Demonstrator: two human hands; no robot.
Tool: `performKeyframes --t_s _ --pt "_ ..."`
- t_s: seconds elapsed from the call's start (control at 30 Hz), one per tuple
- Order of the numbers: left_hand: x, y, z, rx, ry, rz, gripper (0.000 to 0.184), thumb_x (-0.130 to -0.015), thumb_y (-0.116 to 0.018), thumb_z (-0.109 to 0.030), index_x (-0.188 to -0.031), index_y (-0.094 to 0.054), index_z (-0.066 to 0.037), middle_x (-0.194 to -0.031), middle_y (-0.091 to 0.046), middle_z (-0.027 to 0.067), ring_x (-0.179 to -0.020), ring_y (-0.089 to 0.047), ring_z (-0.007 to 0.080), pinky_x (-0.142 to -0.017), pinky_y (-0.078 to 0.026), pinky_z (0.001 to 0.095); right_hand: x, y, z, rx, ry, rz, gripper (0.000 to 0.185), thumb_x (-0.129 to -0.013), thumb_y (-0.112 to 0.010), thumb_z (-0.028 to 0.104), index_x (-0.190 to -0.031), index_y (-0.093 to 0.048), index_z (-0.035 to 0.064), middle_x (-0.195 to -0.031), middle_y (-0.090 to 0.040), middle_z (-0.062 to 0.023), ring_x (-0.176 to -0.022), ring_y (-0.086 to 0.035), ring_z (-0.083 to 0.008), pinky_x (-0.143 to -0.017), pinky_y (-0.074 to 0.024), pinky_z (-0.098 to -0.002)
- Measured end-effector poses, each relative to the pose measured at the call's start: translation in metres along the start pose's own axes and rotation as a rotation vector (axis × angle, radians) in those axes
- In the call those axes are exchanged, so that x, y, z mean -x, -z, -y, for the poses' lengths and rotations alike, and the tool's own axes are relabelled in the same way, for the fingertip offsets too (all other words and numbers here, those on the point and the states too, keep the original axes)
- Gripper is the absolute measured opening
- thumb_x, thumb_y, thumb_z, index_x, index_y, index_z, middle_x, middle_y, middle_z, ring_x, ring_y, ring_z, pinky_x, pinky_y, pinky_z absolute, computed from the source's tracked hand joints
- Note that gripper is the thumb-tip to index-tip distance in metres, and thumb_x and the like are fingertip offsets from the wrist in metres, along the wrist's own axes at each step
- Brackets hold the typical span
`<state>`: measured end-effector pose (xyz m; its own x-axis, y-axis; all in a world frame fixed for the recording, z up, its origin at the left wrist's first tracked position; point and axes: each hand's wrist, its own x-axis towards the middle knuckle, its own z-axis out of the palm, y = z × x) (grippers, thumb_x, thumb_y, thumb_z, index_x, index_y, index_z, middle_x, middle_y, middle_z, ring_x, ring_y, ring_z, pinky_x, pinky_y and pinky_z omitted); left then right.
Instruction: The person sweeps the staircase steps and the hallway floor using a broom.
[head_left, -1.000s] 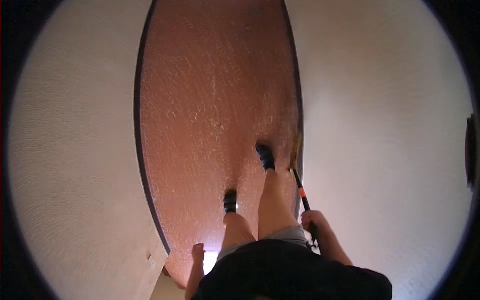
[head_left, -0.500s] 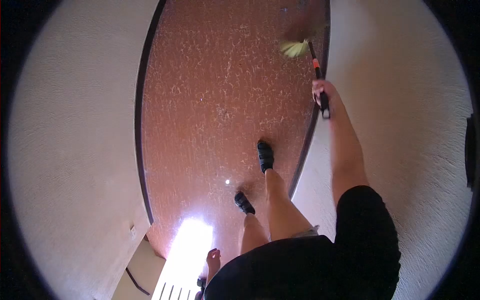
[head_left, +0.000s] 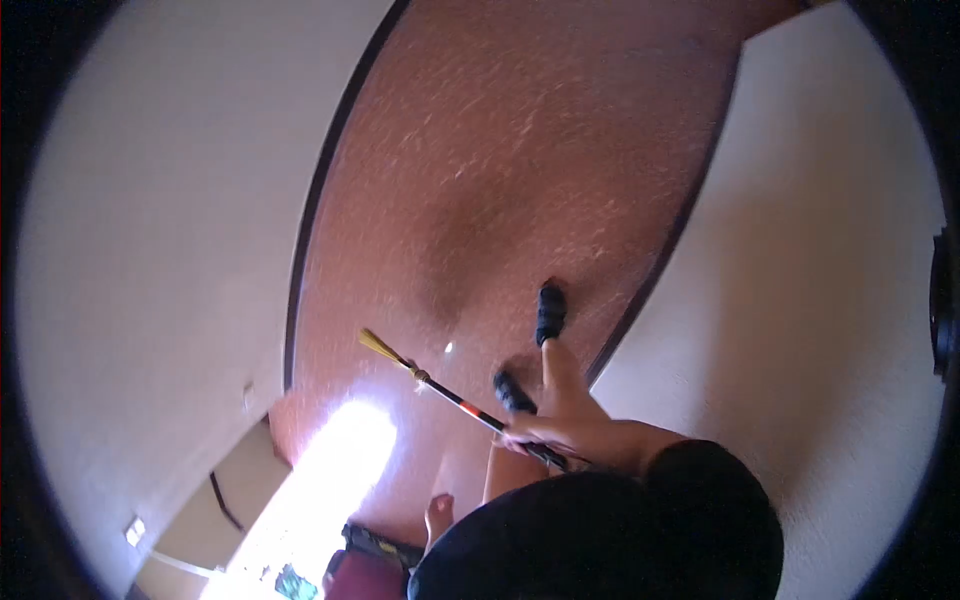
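Observation:
My right hand [head_left: 518, 434] is wrapped round the black handle of a small broom [head_left: 457, 400] with an orange band. The broom lies slantwise across the front of my legs. Its narrow yellow head points to the upper left, just above the floor or touching it; I cannot tell which. Something like a knotted tie sits where the head joins the handle. My left hand [head_left: 440, 508] hangs low at my left side, fingers curled in, with nothing visible in it. A small bright spot [head_left: 449, 347] is on the floor near the broom head.
The reddish floor [head_left: 480, 220] runs between two pale walls [head_left: 200, 230] with dark skirting [head_left: 325, 190]. My dark shoes [head_left: 551, 312] stand near the right wall. Strong light glares on the floor at lower left. A dark bag [head_left: 380, 542] and a dark red item [head_left: 365, 578] lie behind my left hand.
My right hand has swung the broom from the upper right by the wall down and left across my legs. The view has turned, bringing the bag into sight at lower left.

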<state>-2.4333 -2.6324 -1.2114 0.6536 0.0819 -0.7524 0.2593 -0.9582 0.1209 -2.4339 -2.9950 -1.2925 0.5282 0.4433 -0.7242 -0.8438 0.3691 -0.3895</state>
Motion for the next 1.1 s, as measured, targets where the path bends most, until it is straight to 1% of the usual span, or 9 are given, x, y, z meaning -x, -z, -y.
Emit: performKeyframes --t_s 0.17,0.37,0.47,0.53,0.6,0.7,0.8,1.0,1.1 --pt "0.015 0.034 -0.020 0.385 0.146 -0.061 0.025 -0.081 -0.058 -0.024 -0.095 -0.058 -0.004 -0.081 -0.062 0.0075 -0.074 -0.059 0.0163 -0.065 -0.047 0.0290 -0.111 0.037 -0.018 -0.155 -0.322 0.262 0.025 -0.074 -0.061 0.029 -0.064 -0.054 0.0076 -0.051 -0.051 -0.0015 -0.040 -0.048 -0.0144 -0.035 -0.0332 -0.0285" --pt "0.070 -0.005 0.049 0.442 0.319 0.025 0.028 -0.079 -0.059 -0.024 -0.099 -0.055 -0.004 -0.080 -0.060 0.0069 -0.077 -0.060 0.0182 -0.065 -0.048 0.0302 0.049 0.267 0.047 0.006 -0.171 -0.210 0.024 -0.079 -0.050 0.020 -0.058 -0.038 0.0169 -0.044 -0.033 0.0051 -0.035 -0.029 -0.0059 -0.035 -0.0202 -0.0236" --pt "0.069 -0.060 0.130 -0.275 -0.501 -0.024 0.029 -0.078 -0.059 -0.026 -0.098 -0.056 -0.004 -0.082 -0.061 0.0108 -0.078 -0.060 0.0218 -0.068 -0.047 0.0324 0.087 0.335 0.124 -0.027 -0.060 -0.637 0.024 -0.081 -0.046 0.023 -0.060 -0.043 0.0098 -0.041 -0.041 -0.0036 -0.033 -0.040 -0.0150 -0.034 -0.0317 -0.0292" --pt "0.062 -0.063 0.102 0.322 0.149 0.039 0.030 -0.077 -0.060 -0.027 -0.097 -0.057 -0.004 -0.085 -0.062 0.0143 -0.079 -0.060 0.0252 -0.070 -0.046 0.0333 0.077 0.340 0.174 0.036 0.028 -0.750 0.017 -0.077 -0.050 0.013 -0.063 -0.042 0.0117 -0.046 -0.042 0.0004 -0.034 -0.039 -0.0111 -0.033 -0.0319 -0.0244" --pt "0.049 -0.041 0.072 0.222 0.173 0.024 0.028 -0.078 -0.060 -0.025 -0.096 -0.057 -0.003 -0.085 -0.063 0.0134 -0.078 -0.060 0.0213 -0.070 -0.047 0.0311 0.011 0.340 0.180 -0.278 0.452 -0.676 0.012 -0.078 -0.052 0.016 -0.069 -0.048 0.0088 -0.054 -0.050 -0.0025 -0.043 -0.048 -0.0136 -0.040 -0.0380 -0.0232" --pt "0.023 -0.024 0.088 0.613 0.105 0.028 0.023 -0.081 -0.059 -0.020 -0.095 -0.058 -0.002 -0.077 -0.062 0.0066 -0.070 -0.056 0.0114 -0.064 -0.046 0.0265 -0.143 0.226 0.119 0.185 1.195 -0.708 0.017 -0.076 -0.054 0.017 -0.087 -0.050 0.0057 -0.069 -0.057 -0.0098 -0.061 -0.057 -0.0233 -0.058 -0.0469 -0.0351" --pt "-0.017 -0.011 0.126 0.750 0.045 0.043 0.024 -0.080 -0.059 -0.020 -0.095 -0.057 -0.001 -0.076 -0.061 0.0059 -0.069 -0.056 0.0119 -0.062 -0.046 0.0258 -0.204 -0.037 0.148 -1.089 0.323 -0.152 0.028 -0.084 -0.039 0.029 -0.066 -0.049 0.0093 -0.059 -0.054 -0.0109 -0.051 -0.052 -0.0232 -0.045 -0.0409 -0.0344" --pt "-0.025 0.019 0.247 0.994 0.242 0.025 0.026 -0.080 -0.059 -0.023 -0.096 -0.056 -0.002 -0.076 -0.060 0.0042 -0.067 -0.056 0.0133 -0.057 -0.044 0.0251 -0.098 -0.437 0.125 -0.604 -0.589 0.579 0.022 -0.081 -0.049 0.030 -0.090 -0.055 0.0102 -0.090 -0.060 -0.0069 -0.081 -0.057 -0.0187 -0.067 -0.0451 -0.0361" --pt "-0.003 0.028 0.297 1.077 0.434 0.042 0.028 -0.080 -0.059 -0.025 -0.098 -0.056 -0.004 -0.080 -0.060 0.0032 -0.068 -0.057 0.0145 -0.053 -0.041 0.0257 -0.112 -0.476 0.103 -0.602 -0.336 0.370 0.018 -0.080 -0.046 0.024 -0.083 -0.053 0.0072 -0.081 -0.060 -0.0091 -0.072 -0.056 -0.0180 -0.060 -0.0453 -0.0336"
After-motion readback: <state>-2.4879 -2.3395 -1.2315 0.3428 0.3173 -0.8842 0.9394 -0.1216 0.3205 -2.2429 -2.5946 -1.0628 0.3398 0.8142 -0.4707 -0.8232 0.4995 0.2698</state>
